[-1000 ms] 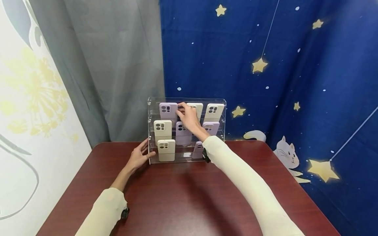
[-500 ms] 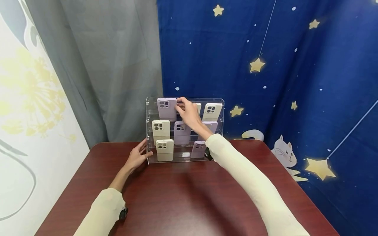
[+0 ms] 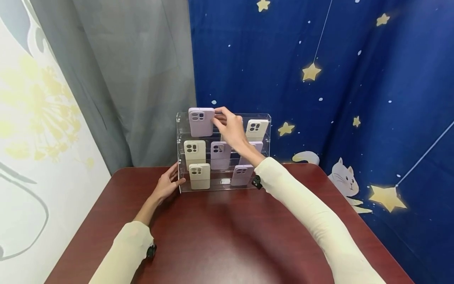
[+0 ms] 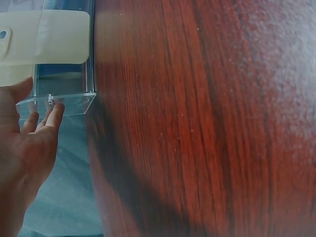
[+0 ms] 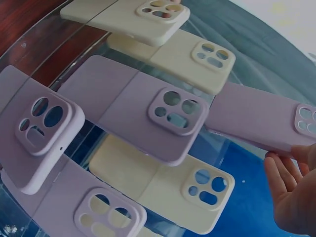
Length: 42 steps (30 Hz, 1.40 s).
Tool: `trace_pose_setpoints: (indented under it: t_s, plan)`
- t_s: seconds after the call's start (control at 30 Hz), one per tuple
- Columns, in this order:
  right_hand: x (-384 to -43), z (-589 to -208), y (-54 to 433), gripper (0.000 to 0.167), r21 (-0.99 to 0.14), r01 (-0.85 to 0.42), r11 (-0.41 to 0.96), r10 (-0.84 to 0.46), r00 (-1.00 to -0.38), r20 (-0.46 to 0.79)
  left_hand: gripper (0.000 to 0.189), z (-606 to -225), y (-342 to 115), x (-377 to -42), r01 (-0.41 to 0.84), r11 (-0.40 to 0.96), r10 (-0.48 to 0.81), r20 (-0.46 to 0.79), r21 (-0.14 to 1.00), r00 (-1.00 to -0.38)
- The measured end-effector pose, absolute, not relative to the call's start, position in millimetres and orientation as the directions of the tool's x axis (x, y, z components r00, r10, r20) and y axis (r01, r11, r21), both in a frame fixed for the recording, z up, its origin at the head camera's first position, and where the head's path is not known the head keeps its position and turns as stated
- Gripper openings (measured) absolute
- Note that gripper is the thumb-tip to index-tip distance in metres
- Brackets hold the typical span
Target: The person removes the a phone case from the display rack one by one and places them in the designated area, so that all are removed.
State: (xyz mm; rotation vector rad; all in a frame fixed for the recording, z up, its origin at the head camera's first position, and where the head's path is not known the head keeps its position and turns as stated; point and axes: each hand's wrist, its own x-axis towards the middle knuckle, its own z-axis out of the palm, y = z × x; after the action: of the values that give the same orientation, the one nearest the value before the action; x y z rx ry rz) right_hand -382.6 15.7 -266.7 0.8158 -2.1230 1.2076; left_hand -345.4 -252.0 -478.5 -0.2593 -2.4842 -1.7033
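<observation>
In the head view, a lilac phone case (image 3: 201, 123) is raised over the top tier of a clear acrylic display stand (image 3: 223, 190). My right hand (image 3: 232, 128) pinches its right edge between thumb and fingers. The right wrist view shows the same lilac case (image 5: 256, 118), its camera cutouts facing out, with my right hand (image 5: 296, 192) at its long edge. My left hand (image 3: 166, 186) holds the stand's left side panel, thumb in front and fingers outside. The left wrist view shows my left hand (image 4: 29, 143) with fingertips against that clear panel (image 4: 74, 103).
Several cream and lilac cases fill slots, among them a cream case (image 3: 200, 176) at lower left, a lilac case (image 3: 242, 174) at lower right and a cream case (image 3: 257, 129) at upper right. The dark red table (image 3: 213, 236) meets grey and blue curtains (image 3: 248, 59).
My right hand has pulled the lilac case upward from its top-left slot, so more of its body shows. My left hand has stayed at the stand's side.
</observation>
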Motion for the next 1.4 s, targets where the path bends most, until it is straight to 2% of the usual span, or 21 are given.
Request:
trace_pose_setpoints:
  t_s: [0.23, 0.57, 0.97, 1.13, 1.4]
  plan:
    - [-368.8, -250.5, 21.1, 0.026, -0.541, -0.751, 0.378, -0.242, -0.644, 0.726, 0.084, -477.9, -251.7, -356.5, 0.230, 0.360, 0.073, 0.218, 0.904, -0.973]
    - [-357.6, -256.0, 27.5, 0.029, -0.606, -0.693, 0.390, -0.270, -0.715, 0.645, 0.081, -475.9, -250.7, -359.4, 0.237, 0.305, 0.087, 0.221, 0.922, -0.971]
    - [-346.5, -285.8, 30.8, 0.038, -0.723, -0.585, 0.368, -0.342, -0.808, 0.480, 0.083, -478.0, -253.7, -354.3, 0.153, 0.191, 0.087, 0.138, 0.970, -0.987]
    - [-343.8, -302.6, 29.3, 0.037, -0.755, -0.544, 0.366, -0.357, -0.831, 0.426, 0.083, -480.2, -253.2, -351.3, 0.128, 0.181, 0.087, 0.114, 0.975, -0.990]
    - [-339.4, -324.1, 23.1, 0.040, -0.789, -0.496, 0.362, -0.379, -0.852, 0.361, 0.083, -484.0, -254.8, -354.3, 0.161, 0.213, 0.093, 0.144, 0.964, -0.985]
